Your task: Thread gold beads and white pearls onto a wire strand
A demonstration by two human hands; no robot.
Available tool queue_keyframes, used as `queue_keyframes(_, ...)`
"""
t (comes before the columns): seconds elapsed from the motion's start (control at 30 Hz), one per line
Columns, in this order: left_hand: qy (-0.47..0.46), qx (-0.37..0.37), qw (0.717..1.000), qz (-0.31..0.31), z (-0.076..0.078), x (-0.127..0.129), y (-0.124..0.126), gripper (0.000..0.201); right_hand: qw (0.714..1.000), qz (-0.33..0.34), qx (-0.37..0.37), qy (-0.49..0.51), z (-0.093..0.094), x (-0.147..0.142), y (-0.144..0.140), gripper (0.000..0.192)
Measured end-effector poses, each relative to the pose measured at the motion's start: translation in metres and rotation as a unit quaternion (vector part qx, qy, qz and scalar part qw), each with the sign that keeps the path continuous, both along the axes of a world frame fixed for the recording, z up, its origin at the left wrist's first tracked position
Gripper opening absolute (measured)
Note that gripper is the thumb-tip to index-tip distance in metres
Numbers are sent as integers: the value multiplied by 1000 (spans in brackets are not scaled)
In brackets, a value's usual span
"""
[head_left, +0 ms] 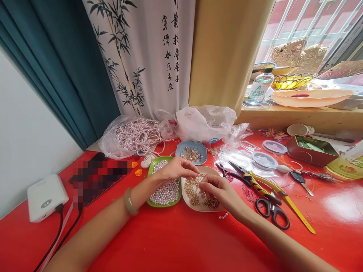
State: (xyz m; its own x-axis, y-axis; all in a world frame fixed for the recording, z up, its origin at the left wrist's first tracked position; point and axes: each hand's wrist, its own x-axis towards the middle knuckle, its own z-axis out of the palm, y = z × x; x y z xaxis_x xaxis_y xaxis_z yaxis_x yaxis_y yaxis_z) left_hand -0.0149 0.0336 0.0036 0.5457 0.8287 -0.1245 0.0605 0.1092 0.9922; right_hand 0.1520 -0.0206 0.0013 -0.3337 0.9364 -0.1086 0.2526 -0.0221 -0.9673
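We see a red desk (176, 241) that fills the lower part of the view, its far edge running under the curtains (147, 56) and a window ledge (300, 115). At the far edge, left of the middle, lies a clear bag of pearl strands (136, 136), and just right of it a crumpled white plastic bag (204, 122). Near the left edge sits a white power bank (47, 196) with black cables running toward the near edge.

Right of the middle lie black-handled scissors (273, 211), yellow-handled pliers (272, 189) and a smaller pair of cutters (227, 173), close together and pointing toward the dishes. Toward the far right corner stands an open metal tin (312, 151).

At the middle of the desk three small dishes cluster, touching or nearly so: a green dish (153, 202) filled with pale pearls, a blue dish (184, 148) behind it holding gold pieces, and a white dish (187, 198) holding small gold beads (195, 190).

Our left hand (176, 170) hovers over the seam between the green and white dishes, thumb and forefinger pressed together in a pinch; what they hold is too small for us to tell. A pale bangle (130, 202) sits on that wrist. Our right hand (218, 189) rests over the white dish, its fingers curled inward and its fingertips meeting those of the left hand above the gold beads.
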Motion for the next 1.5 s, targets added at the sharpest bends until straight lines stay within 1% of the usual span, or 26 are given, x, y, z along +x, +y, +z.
queue_keyframes(0.23,3,-2,1000,-2,0,0,0,19,999,-3,34,-34,-4,3,1,20)
queue_keyframes(0.4,2,2,1000,-7,0,-1,0,20,999,-7,27,-20,-1,2,0,19)
queue_keyframes(0.63,3,-1,1000,-4,3,1,-1,21,1000,-3,24,-16,-4,3,0,18)
queue_keyframes(0.83,-1,2,1000,-9,1,0,0,20,1000,-5,24,-13,-2,3,0,18)
queue_keyframes(1.0,-4,0,1000,-9,0,0,0,22,1000,0,12,15,0,3,-1,17)
queue_keyframes(1.3,-3,3,1000,-5,1,1,-1,22,999,-1,35,29,-1,4,1,15)
queue_keyframes(1.37,-1,3,1000,-3,1,1,-1,21,999,-2,28,31,-2,4,1,15)
queue_keyframes(1.5,-6,4,1000,-5,-1,1,-1,21,999,-8,-14,39,-4,3,1,16)
